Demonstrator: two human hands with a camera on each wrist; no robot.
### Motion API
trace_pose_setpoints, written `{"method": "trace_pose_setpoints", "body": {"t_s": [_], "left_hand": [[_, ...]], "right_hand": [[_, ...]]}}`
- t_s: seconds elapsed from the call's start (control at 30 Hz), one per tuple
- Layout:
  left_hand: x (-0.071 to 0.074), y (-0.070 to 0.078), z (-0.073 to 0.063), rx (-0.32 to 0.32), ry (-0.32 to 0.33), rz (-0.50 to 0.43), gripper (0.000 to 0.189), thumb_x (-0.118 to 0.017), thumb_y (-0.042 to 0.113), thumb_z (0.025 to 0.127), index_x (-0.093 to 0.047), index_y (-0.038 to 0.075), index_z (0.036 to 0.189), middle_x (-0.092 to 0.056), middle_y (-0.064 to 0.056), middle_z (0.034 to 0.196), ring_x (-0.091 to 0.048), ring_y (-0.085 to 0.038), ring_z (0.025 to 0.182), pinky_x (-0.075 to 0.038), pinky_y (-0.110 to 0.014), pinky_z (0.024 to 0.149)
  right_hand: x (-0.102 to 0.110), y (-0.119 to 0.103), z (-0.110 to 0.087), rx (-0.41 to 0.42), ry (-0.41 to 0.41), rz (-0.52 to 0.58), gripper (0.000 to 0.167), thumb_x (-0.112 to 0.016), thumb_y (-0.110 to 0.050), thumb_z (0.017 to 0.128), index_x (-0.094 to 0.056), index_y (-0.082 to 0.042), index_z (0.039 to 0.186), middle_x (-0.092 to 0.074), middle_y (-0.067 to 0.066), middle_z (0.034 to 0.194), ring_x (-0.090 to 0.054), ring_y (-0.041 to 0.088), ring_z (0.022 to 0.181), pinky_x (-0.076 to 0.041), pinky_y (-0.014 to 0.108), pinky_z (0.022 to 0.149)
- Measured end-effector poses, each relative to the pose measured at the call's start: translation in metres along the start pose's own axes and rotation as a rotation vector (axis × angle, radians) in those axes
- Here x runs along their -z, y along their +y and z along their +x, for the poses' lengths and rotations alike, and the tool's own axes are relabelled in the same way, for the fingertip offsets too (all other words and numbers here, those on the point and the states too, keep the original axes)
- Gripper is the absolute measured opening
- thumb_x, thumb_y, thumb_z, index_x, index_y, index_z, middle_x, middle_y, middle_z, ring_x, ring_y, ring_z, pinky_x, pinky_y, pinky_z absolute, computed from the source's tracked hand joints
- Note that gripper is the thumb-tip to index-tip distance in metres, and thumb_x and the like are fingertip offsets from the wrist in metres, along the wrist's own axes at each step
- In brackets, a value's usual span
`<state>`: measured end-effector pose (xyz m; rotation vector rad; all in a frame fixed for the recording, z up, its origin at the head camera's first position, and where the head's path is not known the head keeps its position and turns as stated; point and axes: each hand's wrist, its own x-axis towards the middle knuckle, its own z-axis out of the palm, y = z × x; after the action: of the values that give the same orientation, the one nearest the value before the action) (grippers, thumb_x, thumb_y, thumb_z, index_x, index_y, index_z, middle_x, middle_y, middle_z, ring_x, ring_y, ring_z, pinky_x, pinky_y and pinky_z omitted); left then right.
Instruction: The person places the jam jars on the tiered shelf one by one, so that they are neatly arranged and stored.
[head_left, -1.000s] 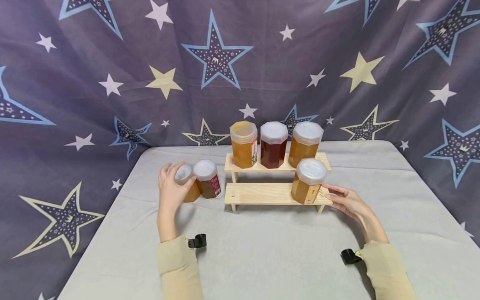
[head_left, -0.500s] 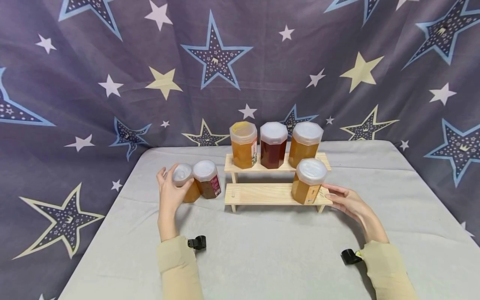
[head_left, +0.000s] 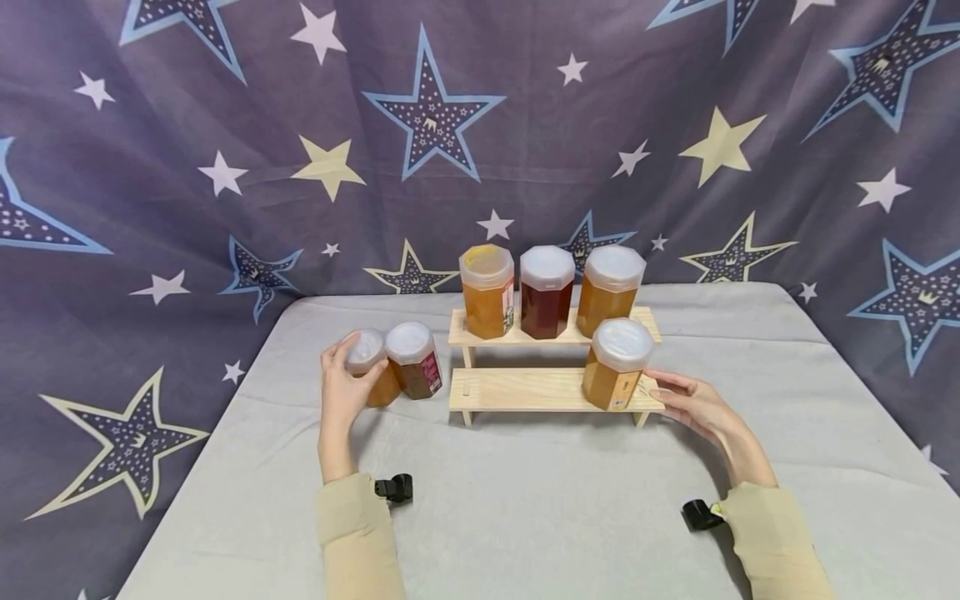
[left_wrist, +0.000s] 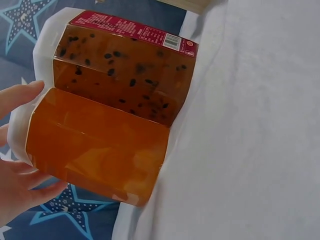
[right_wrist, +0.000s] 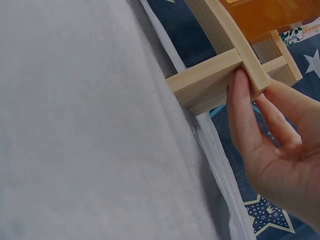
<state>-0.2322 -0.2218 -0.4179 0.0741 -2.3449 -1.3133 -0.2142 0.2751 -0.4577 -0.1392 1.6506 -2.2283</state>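
Observation:
My left hand (head_left: 347, 390) is curled round the lid of an amber honey jar (left_wrist: 100, 145), which stands upright on the cloth. Touching that jar is a darker jar with black seeds and a magenta label (head_left: 415, 367). At the right end of a two-step wooden rack (head_left: 517, 388), my right hand (head_left: 693, 406) pinches the lower board between thumb and fingers, as the right wrist view shows. Close to these fingers, on the lower step, stands a honey jar with a yellow label (head_left: 617, 371). All lids in view are whitish.
On the rack's upper step stand an orange jar (head_left: 487, 300), a dark red jar (head_left: 546, 304) and a golden jar (head_left: 607, 300). Grey cloth (head_left: 540, 500) covers the table. A star-patterned curtain (head_left: 525, 150) hangs behind it.
My left hand's fingers have settled more closely onto the amber jar's lid, after spreading slightly half a second ago. The right hand, rack and jars stay where they were.

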Motion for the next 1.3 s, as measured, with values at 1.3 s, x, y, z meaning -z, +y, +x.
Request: {"method": "trace_pose_setpoints", "body": {"t_s": [1.3], "left_hand": [[0.009, 0.014, -0.002, -0.003, 0.226, 0.041, 0.059, -0.081, 0.021, 0.058, -0.060, 0.008, 0.112, -0.049, -0.015, 0.109, -0.046, -0.031, 0.103, -0.033, -0.045, 0.091]], "right_hand": [[-0.001, 0.000, 0.000, 0.000, -0.005, 0.002, 0.035, -0.050, 0.005, 0.086, -0.064, -0.023, 0.101, -0.061, -0.003, 0.102, -0.061, 0.012, 0.089, -0.047, 0.025, 0.079]]}}
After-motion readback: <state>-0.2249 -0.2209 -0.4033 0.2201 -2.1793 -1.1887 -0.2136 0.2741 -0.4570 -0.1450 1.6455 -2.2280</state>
